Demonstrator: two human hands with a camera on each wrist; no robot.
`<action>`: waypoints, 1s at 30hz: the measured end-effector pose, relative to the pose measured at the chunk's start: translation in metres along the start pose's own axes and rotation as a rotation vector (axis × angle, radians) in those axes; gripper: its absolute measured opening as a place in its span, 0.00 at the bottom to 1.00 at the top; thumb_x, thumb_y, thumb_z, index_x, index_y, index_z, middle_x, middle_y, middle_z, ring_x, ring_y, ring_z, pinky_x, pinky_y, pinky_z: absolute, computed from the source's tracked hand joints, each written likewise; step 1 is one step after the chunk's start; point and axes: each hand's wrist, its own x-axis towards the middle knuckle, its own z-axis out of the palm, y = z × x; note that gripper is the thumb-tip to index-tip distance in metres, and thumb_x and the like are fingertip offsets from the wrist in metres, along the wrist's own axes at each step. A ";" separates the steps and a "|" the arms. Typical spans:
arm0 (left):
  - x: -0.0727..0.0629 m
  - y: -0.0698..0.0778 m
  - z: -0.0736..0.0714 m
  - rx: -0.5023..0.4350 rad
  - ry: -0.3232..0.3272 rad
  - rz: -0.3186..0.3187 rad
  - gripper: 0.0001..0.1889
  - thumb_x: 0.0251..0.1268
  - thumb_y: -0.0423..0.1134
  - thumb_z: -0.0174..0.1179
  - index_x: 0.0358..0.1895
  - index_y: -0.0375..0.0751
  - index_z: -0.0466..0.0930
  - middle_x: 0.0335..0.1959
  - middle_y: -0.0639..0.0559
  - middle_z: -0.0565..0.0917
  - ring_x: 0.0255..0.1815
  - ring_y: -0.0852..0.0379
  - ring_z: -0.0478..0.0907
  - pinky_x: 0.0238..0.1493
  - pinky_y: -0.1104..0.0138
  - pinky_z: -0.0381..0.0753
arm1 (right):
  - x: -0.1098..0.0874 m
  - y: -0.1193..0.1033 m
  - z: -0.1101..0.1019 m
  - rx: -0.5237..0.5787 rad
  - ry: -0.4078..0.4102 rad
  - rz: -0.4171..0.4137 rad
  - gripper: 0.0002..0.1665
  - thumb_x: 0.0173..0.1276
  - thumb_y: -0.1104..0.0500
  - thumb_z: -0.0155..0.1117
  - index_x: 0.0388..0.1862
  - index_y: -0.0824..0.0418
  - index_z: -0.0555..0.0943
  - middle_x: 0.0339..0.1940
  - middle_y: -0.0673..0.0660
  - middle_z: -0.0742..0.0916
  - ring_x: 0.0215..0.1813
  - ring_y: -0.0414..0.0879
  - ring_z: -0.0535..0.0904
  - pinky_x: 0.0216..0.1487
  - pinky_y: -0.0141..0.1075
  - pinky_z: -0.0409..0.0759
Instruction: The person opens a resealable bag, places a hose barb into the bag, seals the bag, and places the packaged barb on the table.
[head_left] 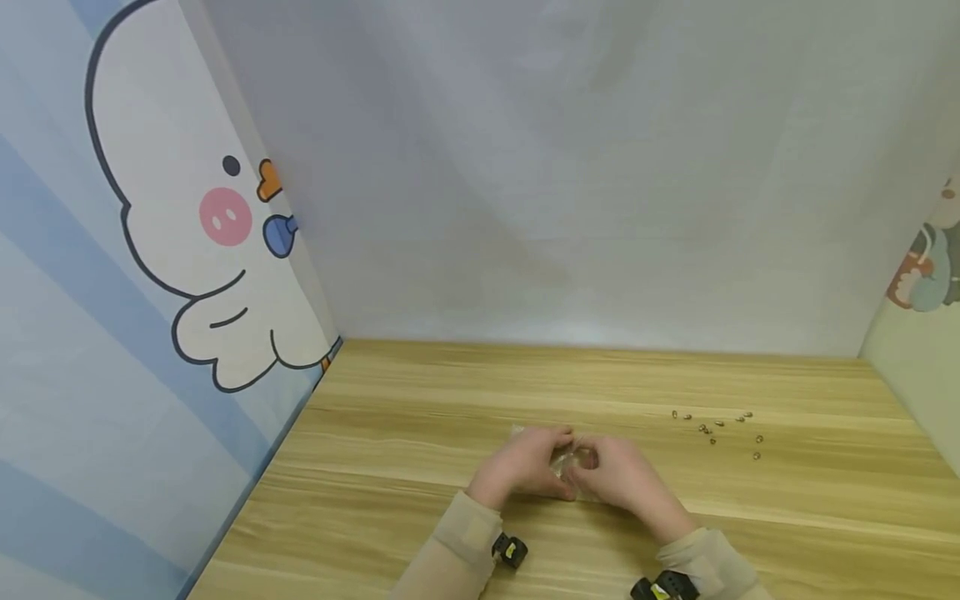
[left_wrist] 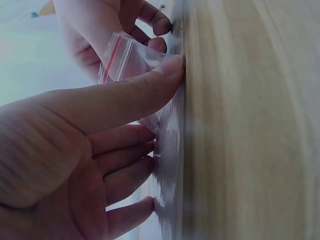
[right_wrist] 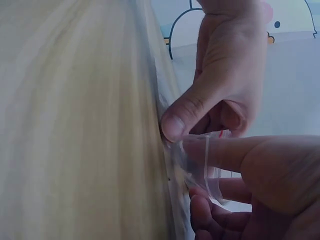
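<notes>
A clear plastic zip bag [head_left: 561,463] with a red line along its seal lies low over the wooden table between both hands. My left hand [head_left: 525,463] holds the bag [left_wrist: 168,145] down near the tabletop, its thumb across the plastic and its other fingertips touching it. From the other side, my right hand [head_left: 621,475] grips the bag by its mouth. In the right wrist view, the right thumb is seen through the clear plastic near the seal [right_wrist: 207,160]. Whether that thumb is inside the bag or behind it, I cannot tell.
Several small shiny metal pieces [head_left: 720,423] lie scattered on the wooden table [head_left: 420,383], right of and beyond the right hand. A pale curtain [head_left: 570,183] hangs behind the table. A cloth with a cartoon bird [head_left: 165,150] hangs along the left side.
</notes>
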 end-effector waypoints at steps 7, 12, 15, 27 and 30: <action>0.001 -0.001 0.001 0.010 0.007 0.006 0.40 0.51 0.48 0.86 0.69 0.47 0.81 0.70 0.51 0.82 0.68 0.51 0.80 0.71 0.59 0.78 | 0.000 -0.004 0.005 -0.053 0.056 0.006 0.20 0.60 0.55 0.80 0.51 0.57 0.91 0.19 0.46 0.79 0.23 0.42 0.71 0.25 0.38 0.70; 0.001 -0.002 0.001 0.012 0.013 -0.019 0.46 0.50 0.51 0.86 0.75 0.48 0.78 0.79 0.51 0.74 0.76 0.47 0.73 0.78 0.54 0.71 | 0.001 -0.004 0.004 -0.056 0.027 0.025 0.24 0.61 0.54 0.81 0.57 0.55 0.91 0.13 0.46 0.73 0.18 0.39 0.65 0.20 0.34 0.64; 0.001 -0.004 0.003 0.022 0.019 -0.032 0.46 0.48 0.52 0.87 0.75 0.48 0.79 0.78 0.53 0.75 0.76 0.46 0.73 0.79 0.52 0.70 | 0.000 -0.006 -0.003 -0.031 0.005 0.038 0.24 0.62 0.54 0.80 0.58 0.54 0.91 0.18 0.47 0.79 0.21 0.41 0.70 0.23 0.35 0.70; 0.004 -0.007 0.007 0.043 0.049 -0.020 0.42 0.43 0.51 0.88 0.69 0.54 0.84 0.75 0.53 0.77 0.75 0.46 0.75 0.80 0.49 0.67 | 0.000 -0.008 -0.005 -0.045 0.012 -0.019 0.25 0.60 0.52 0.83 0.57 0.51 0.92 0.19 0.48 0.78 0.22 0.43 0.69 0.23 0.39 0.69; 0.004 -0.008 0.007 0.000 0.047 -0.031 0.41 0.43 0.49 0.88 0.68 0.55 0.85 0.75 0.54 0.77 0.76 0.46 0.74 0.79 0.49 0.68 | 0.000 -0.006 -0.003 -0.050 0.025 -0.020 0.25 0.59 0.52 0.83 0.56 0.50 0.92 0.18 0.46 0.75 0.22 0.41 0.67 0.22 0.37 0.66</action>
